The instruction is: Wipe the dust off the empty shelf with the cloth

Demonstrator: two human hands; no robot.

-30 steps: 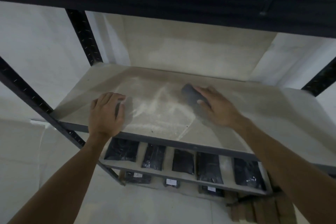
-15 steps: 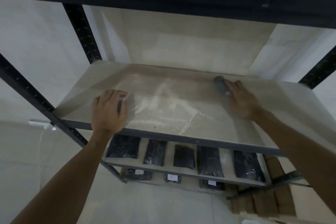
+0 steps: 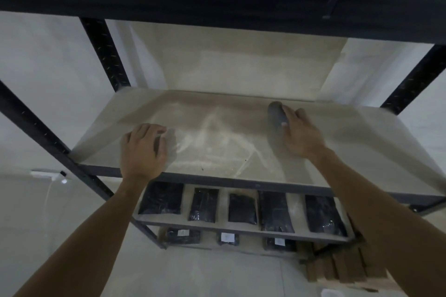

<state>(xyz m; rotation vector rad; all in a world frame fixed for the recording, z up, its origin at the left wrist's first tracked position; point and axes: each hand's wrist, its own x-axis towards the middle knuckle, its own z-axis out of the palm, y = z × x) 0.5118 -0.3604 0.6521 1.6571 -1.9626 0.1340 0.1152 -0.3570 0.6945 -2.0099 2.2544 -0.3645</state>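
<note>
Pressing a dark grey, rolled-up cloth (image 3: 277, 114) against the pale, dusty board of the shelf (image 3: 362, 142), the right hand (image 3: 301, 136) has its fingers laid over the cloth and its thumb curled round the near end, so it grasps it. The cloth lies toward the shelf's back edge, right of the middle. The left hand (image 3: 143, 150) rests flat near the front edge toward the left corner, fingers relaxed and holding nothing. Between the two hands, whitish dust streaks (image 3: 217, 137) cross the board. Black metal uprights (image 3: 106, 55) stand at the corners. On the lower shelf (image 3: 241, 228), black plastic-wrapped packets (image 3: 274, 211) lie in a row along its front edge.
</note>
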